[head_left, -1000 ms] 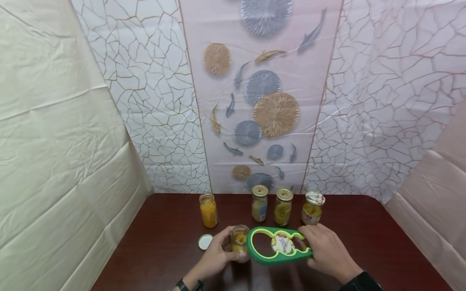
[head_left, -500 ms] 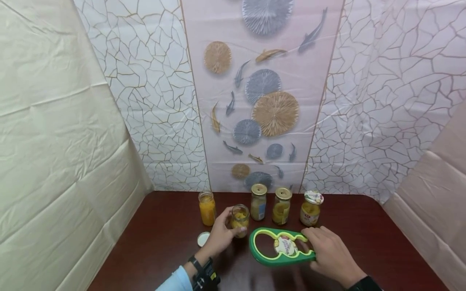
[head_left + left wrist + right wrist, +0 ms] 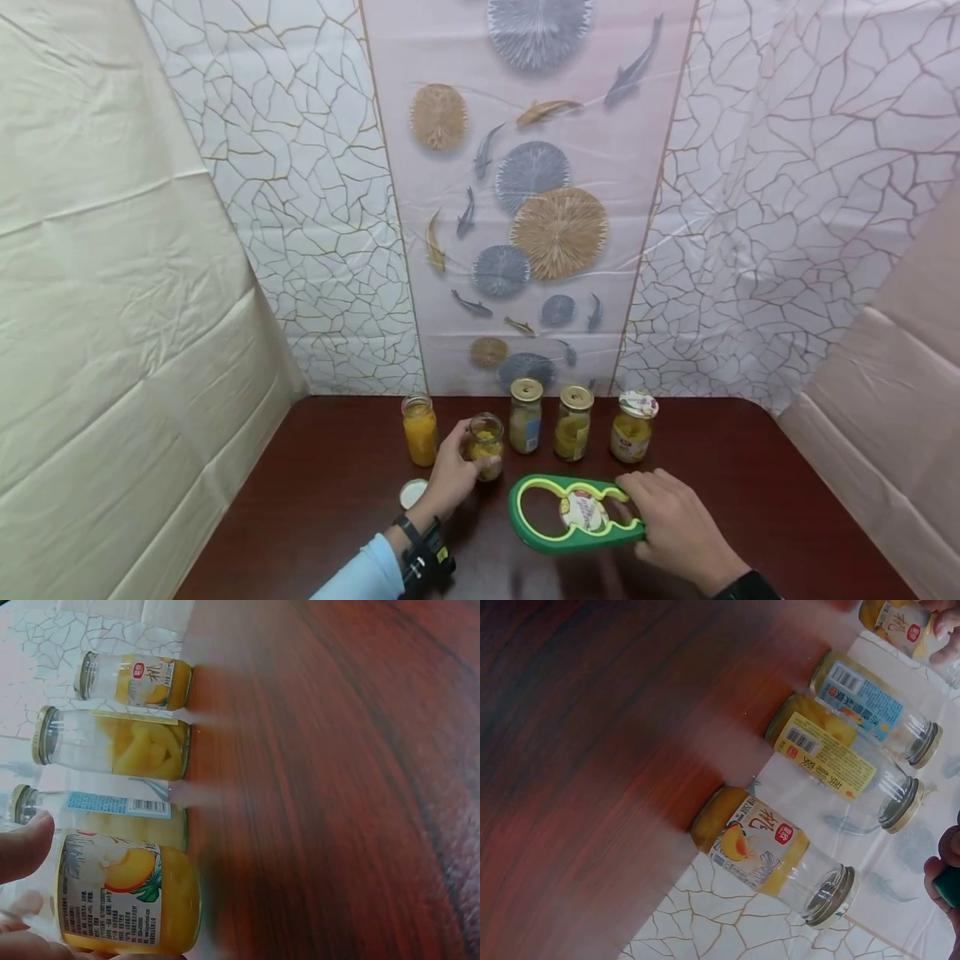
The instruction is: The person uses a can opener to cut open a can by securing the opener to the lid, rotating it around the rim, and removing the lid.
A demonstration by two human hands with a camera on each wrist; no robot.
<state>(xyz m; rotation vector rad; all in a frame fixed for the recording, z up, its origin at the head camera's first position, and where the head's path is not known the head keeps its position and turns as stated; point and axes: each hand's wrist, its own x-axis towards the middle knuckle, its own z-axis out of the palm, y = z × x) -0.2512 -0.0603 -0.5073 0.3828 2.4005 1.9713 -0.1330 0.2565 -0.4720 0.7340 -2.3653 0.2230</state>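
Note:
My left hand (image 3: 450,475) grips a lidless glass jar (image 3: 487,446) of yellow fruit, thumb on its near side. In the left wrist view its peach label (image 3: 112,889) faces the camera; whether its base touches the table I cannot tell. My right hand (image 3: 678,525) holds a green multi-hole jar opener (image 3: 558,546) by its narrow end, above the table. A white printed lid (image 3: 583,511) sits within the opener's middle hole. The right wrist view catches only a bit of the green opener (image 3: 949,885) and some fingers at its right edge.
Two gold-lidded jars, one pale (image 3: 526,421) and one yellow (image 3: 573,427), stand right of the held jar, beside a white-lidded peach jar (image 3: 632,433). An open orange jar (image 3: 421,433) stands left. A white lid (image 3: 413,493) lies on the dark red table (image 3: 315,500).
My left hand has carried the open jar away from the opener, toward the row of jars at the back. My right hand keeps the opener and lid in nearly the same place.

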